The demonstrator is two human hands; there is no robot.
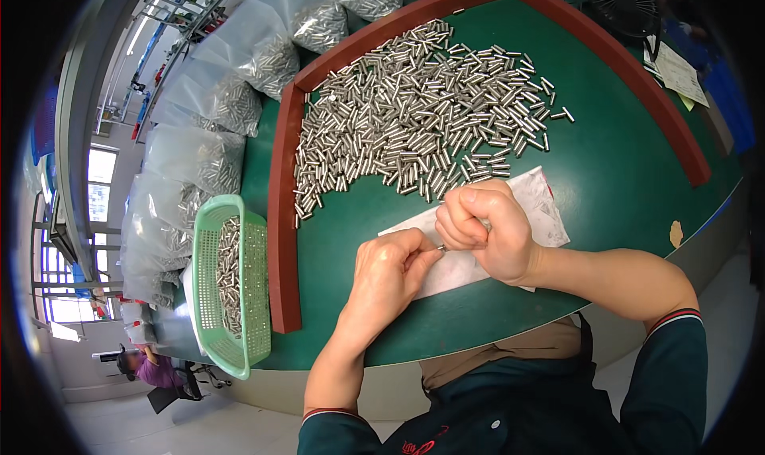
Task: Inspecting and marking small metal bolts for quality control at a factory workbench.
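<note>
My left hand (388, 270) is closed in a pinch, thumb against forefinger, on a small shiny metal pin (441, 248) whose end shows between my two hands. Curled into a fist just right of it, my right hand (500, 230) nearly touches the left fingertips; whatever its fingers hold is hidden. Both hands are above a white, smudged cloth (544, 204) spread on the green table. Beyond them lies a wide heap of short cylindrical metal pins (422, 112).
A dark red wooden rail (285, 216) borders the green tabletop (613, 168). Left of it stands a light green plastic basket (256, 296) with pins inside. Clear bags (227, 96) of pins line the far left. A black fan (621, 5) stands far right; a seated person (155, 371) is in the background.
</note>
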